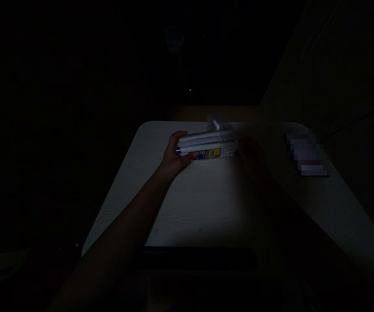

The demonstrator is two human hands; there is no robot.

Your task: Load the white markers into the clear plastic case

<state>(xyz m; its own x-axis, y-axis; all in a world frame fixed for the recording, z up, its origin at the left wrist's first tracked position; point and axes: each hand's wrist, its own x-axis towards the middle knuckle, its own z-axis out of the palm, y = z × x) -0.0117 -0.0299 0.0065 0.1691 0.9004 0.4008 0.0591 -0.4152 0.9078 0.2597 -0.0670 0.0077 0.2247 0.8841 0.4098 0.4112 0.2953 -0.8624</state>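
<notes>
The scene is very dark. A white plastic-wrapped pack [206, 144] with a yellow and blue label lies on a pale table [203, 203]. My left hand [175, 154] grips the pack's left end, fingers curled over the top and thumb along the front. My right hand [251, 157] sits in shadow at the pack's right end; its fingers are barely visible, and whether they hold the pack is unclear. A bit of crinkled clear wrapping [217, 121] sticks up behind the pack.
A blurred pale flat item [307, 155] lies at the table's right side. A dark bar [200, 259] runs along the table's near edge. A wall or panel [330, 78] rises at the right. Everything beyond the table is black.
</notes>
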